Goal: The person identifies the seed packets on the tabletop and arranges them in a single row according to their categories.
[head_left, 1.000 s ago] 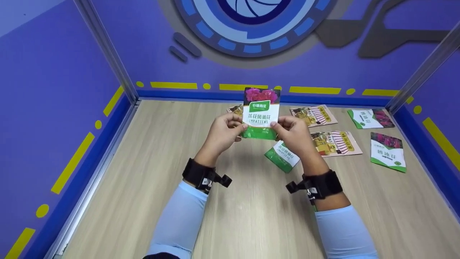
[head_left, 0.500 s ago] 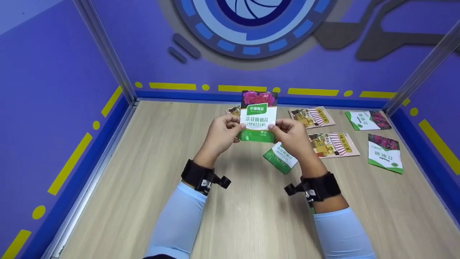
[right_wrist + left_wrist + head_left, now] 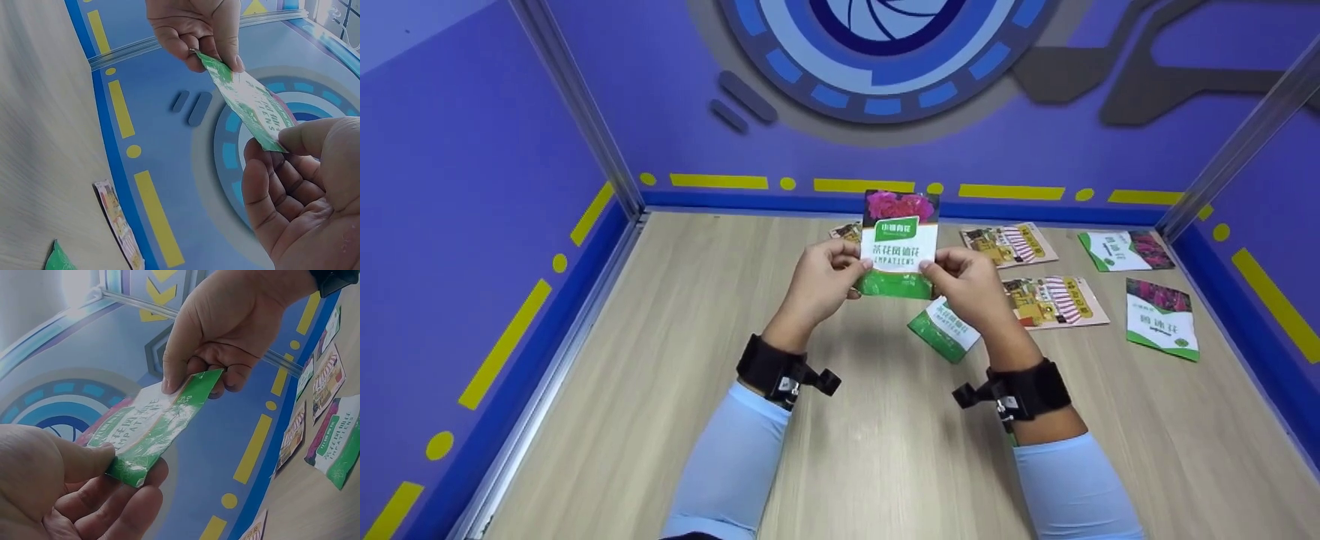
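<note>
An impatiens seed packet [image 3: 898,244], green and white with pink flowers at its top, is held up above the table, its printed front toward the head camera. My left hand [image 3: 826,281] pinches its left edge between thumb and curled fingers. At the opposite edge my right hand [image 3: 969,281] grips it the same way. Both wrist views show the thumbs pressed on the front of the packet [image 3: 154,427], with fingers behind it. A second impatiens packet [image 3: 945,330] lies on the table below my right hand, which partly hides it.
Two packets with striped awnings, one farther back [image 3: 1011,244] and one nearer [image 3: 1059,301], lie right of the hands. A similar packet [image 3: 846,231] is partly hidden behind my left hand. Two green-and-white flower packets [image 3: 1126,250] [image 3: 1162,319] lie far right. Purple walls [image 3: 780,157] enclose the table [image 3: 712,262].
Both hands keep their hold on the impatiens packet. The whole head view, packet and table included, has shifted slightly; the packets on the table stay where they lie.
</note>
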The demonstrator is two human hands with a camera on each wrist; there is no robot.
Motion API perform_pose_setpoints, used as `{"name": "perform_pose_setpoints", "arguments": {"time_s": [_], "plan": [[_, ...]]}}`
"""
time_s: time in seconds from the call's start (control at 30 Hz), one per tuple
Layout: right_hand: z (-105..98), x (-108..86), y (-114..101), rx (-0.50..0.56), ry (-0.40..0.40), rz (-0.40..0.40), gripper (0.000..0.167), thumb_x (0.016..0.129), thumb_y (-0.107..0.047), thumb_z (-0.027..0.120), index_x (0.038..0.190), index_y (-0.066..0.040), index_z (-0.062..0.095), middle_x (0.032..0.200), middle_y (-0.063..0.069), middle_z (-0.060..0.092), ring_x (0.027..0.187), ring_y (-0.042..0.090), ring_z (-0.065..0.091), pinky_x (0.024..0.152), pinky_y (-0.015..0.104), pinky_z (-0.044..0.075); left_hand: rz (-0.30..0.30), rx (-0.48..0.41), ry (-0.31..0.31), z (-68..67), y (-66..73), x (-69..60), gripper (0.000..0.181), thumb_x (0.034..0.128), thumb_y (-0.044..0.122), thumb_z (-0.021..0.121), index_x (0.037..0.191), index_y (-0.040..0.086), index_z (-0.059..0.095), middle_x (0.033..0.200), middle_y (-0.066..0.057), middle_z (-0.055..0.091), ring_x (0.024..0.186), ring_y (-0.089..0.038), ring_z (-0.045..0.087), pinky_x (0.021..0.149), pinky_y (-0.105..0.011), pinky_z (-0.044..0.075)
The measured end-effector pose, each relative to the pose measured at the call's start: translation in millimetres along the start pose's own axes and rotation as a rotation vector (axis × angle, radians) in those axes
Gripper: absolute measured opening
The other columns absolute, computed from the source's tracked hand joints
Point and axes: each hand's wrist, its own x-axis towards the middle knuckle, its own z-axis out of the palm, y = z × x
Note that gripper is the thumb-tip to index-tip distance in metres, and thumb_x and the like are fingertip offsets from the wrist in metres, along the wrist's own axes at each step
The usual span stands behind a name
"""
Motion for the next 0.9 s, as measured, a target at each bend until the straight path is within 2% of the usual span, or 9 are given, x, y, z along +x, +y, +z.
{"name": "perform_pose_setpoints", "arguments": {"time_s": [0.13,0.3,0.43,0.57,0.7,0.9], "plan": [[-2,-0.1,-1,0.005,0.005,0.01,0.028,0.095,-0.033,0.07,0.101,-0.006,0.073,0.087,0.012,0.069,0.07,0.024,0.063,0.061,0.03,0.057,0.01,-0.019,-0.008,1.6,1.2,0.0,0.01,0.0939,0.015,0.072,0.103,0.011,0.07,0.086,-0.004,0.073,0.076,-0.021,0.067,0.059,-0.036,0.06],[-3,0.1,-1,0.009,0.005,-0.01,0.024,0.096,-0.028,0.069,0.101,-0.004,0.073,0.084,0.012,0.069,0.065,0.022,0.062,0.058,0.029,0.055,0.02,-0.043,-0.019,3.4,2.0,0.3,0.023,0.0935,0.016,0.073,0.115,0.01,0.069,0.091,-0.004,0.073,0.077,-0.02,0.068,0.058,-0.036,0.06],[-3,0.6,0,0.017,-0.011,-0.037,0.021,0.096,-0.022,0.069,0.1,-0.001,0.073,0.081,0.016,0.068,0.062,0.028,0.061,0.054,0.028,0.053,0.02,-0.038,-0.026,3.2,1.7,0.5,0.028,0.0934,0.015,0.073,0.12,0.008,0.067,0.093,-0.005,0.073,0.078,-0.02,0.068,0.057,-0.035,0.059],[-4,1.0,2,0.02,-0.038,-0.044,0.022,0.097,-0.023,0.068,0.102,-0.001,0.072,0.081,0.018,0.068,0.067,0.034,0.064,0.056,0.03,0.054,0.004,-0.024,-0.009,0.7,-1.7,3.1,0.025,0.0936,0.013,0.072,0.118,0.007,0.068,0.093,-0.006,0.072,0.076,-0.02,0.066,0.056,-0.034,0.057],[-5,2.0,6,0.01,-0.067,-0.035,0.028,0.099,-0.03,0.066,0.105,-0.003,0.072,0.085,0.016,0.07,0.074,0.031,0.069,0.064,0.036,0.058,-0.022,-0.003,0.017,-5.8,-10.7,8.0,0.023,0.0936,0.012,0.072,0.116,0.007,0.069,0.092,-0.006,0.071,0.075,-0.019,0.065,0.056,-0.031,0.056],[-10,3.4,16,-0.166,-0.074,0.035,0.03,0.098,-0.038,0.066,0.111,-0.012,0.072,0.093,0.005,0.072,0.082,0.02,0.07,0.072,0.037,0.058,-0.085,0.072,0.078,-29.3,-30.2,14.2,0.025,0.0934,0.013,0.072,0.118,0.008,0.069,0.092,-0.006,0.071,0.074,-0.019,0.063,0.056,-0.03,0.055]]}}
